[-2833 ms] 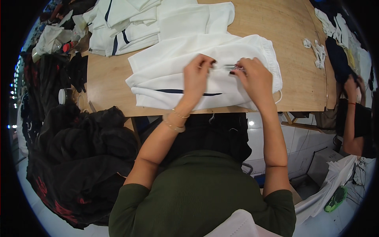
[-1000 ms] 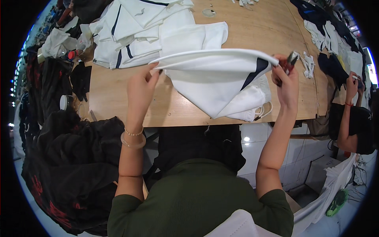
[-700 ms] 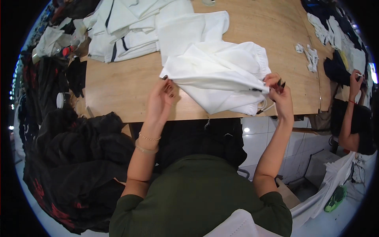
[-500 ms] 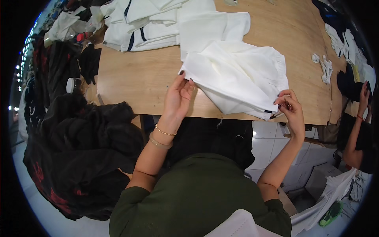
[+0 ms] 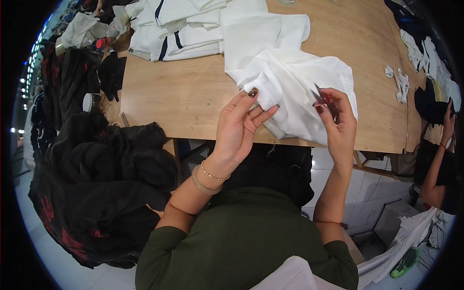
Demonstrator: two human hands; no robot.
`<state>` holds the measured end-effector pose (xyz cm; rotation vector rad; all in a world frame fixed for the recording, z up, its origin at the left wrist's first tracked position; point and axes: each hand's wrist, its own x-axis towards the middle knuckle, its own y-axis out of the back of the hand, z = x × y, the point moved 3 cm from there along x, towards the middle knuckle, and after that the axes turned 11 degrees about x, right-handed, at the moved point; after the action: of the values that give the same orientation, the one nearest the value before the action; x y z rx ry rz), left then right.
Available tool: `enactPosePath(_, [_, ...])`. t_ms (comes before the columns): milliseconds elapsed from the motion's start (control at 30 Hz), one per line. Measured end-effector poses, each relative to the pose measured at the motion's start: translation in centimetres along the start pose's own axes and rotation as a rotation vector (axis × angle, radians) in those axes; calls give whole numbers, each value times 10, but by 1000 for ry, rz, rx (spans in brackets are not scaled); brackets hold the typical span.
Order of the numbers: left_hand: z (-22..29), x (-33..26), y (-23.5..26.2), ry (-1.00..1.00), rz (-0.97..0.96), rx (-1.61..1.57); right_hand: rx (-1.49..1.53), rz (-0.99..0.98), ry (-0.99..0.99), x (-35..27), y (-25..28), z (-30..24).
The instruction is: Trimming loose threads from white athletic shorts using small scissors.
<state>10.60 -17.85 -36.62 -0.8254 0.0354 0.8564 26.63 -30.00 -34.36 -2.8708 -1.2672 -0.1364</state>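
White trousers [image 5: 295, 72] with a gathered elastic waistband lie bunched over the near part of the table. My left hand [image 5: 239, 123] pinches a folded end of their cloth between thumb and fingers, lifted slightly off the tabletop. Over the waistband side, my right hand [image 5: 342, 128] is closed around small thread snips [image 5: 323, 96]. Their dark pointed blade sticks up and to the left, above the white cloth and apart from my left hand. The fingers hide most of the handle.
Folded white garments with dark stripes [image 5: 188, 43] are stacked at the far left of the wooden table [image 5: 164, 96]. A heap of black clothing [image 5: 111, 179] fills the left side. White scraps [image 5: 401, 84] lie to the right, where another person's arm [image 5: 437, 154] reaches in.
My left hand has moved right and turned up the cloth's end. The right hand has let go of the garment's near edge, risen, and now shows the snips.
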Motion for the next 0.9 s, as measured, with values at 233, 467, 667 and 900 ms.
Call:
enactPosePath(233, [1, -6, -17, 5, -12, -3, -327, -41, 296, -5, -14, -23])
enactPosePath(467, [0, -8, -24, 39, -21, -23, -302, -76, 574, -3, -21, -24])
enactPosePath(667, [-1, -7, -25, 41, -14, -26, -301, -78, 592, -1, -22, -26])
enactPosePath(900, [-1, -10, -29, 50, -9, -15, -275, -74, 570, 0, -23, -24])
